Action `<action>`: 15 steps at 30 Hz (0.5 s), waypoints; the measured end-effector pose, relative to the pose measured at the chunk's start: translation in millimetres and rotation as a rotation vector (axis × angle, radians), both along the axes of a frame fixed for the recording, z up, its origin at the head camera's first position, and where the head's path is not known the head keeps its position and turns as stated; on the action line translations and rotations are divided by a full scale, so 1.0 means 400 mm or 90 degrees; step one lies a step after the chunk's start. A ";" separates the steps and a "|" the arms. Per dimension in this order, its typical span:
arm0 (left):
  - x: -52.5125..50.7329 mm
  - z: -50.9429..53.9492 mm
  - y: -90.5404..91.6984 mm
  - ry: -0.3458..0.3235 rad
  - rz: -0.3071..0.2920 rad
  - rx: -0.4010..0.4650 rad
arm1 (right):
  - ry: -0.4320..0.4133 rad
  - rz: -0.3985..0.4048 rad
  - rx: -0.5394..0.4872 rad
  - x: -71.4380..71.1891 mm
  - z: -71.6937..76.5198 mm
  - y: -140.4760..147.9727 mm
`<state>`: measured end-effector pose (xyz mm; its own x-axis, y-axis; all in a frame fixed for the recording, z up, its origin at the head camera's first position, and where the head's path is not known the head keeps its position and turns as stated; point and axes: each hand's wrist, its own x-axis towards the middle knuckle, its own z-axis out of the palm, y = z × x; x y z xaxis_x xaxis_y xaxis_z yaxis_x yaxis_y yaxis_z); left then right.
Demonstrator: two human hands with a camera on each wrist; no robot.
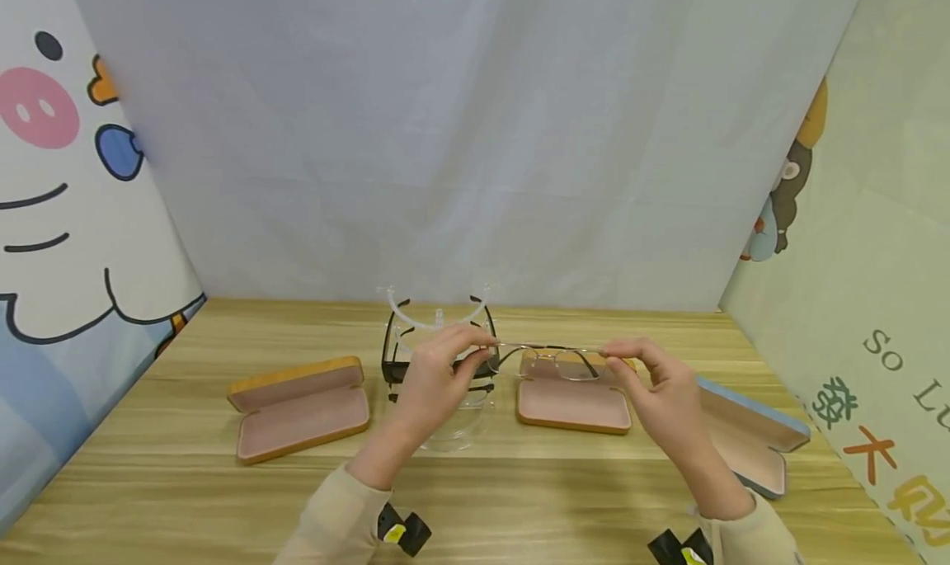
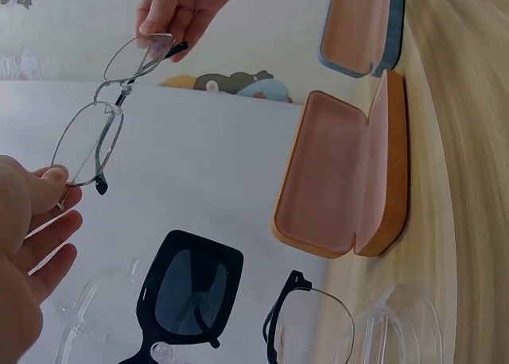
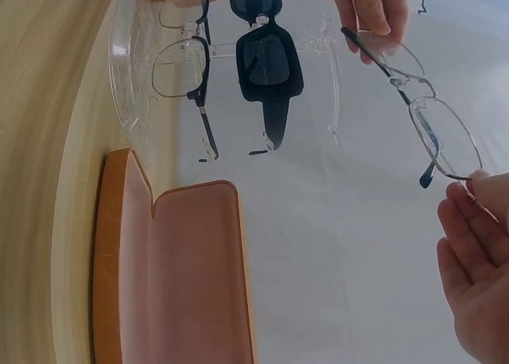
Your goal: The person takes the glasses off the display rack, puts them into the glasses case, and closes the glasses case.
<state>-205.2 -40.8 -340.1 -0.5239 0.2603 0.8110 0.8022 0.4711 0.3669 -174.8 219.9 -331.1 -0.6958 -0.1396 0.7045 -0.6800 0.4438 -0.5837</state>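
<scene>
A pair of thin metal-rimmed eyeglasses [image 1: 577,367] is held up between my two hands, above the table. My left hand [image 1: 433,377] pinches one end of the frame between thumb and fingers. At the opposite end, my right hand [image 1: 664,396] pinches the frame the same way. Both wrist views show the dark-tipped temples folded across behind the lenses. Behind my left hand a clear plastic display stand [image 1: 439,317] carries black sunglasses [image 3: 269,62] and, lower down, dark-browed eyeglasses [image 3: 181,68]. Beyond the held eyeglasses lies an open orange case [image 1: 575,406] with pink lining.
Another open orange case [image 1: 304,423] lies on the left of the wood-grain table [image 1: 505,499]. An open blue case [image 1: 751,433] is at the right, partly behind my right hand. A pale curtain [image 1: 475,136] rises at the back, with printed cloths at both sides.
</scene>
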 end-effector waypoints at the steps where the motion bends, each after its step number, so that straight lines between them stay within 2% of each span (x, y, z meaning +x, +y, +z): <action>1: 0.001 -0.002 0.002 -0.006 -0.003 0.005 | -0.012 0.014 -0.017 0.001 -0.002 0.002; 6: 0.005 -0.003 0.019 -0.044 -0.015 0.023 | -0.023 0.063 -0.106 0.001 -0.014 0.012; 9: 0.007 -0.006 0.032 -0.070 -0.025 0.041 | -0.019 0.069 -0.128 0.003 -0.021 0.023; 15: 0.005 -0.020 0.072 -0.106 -0.039 0.098 | -0.080 0.025 -0.156 0.014 -0.030 0.054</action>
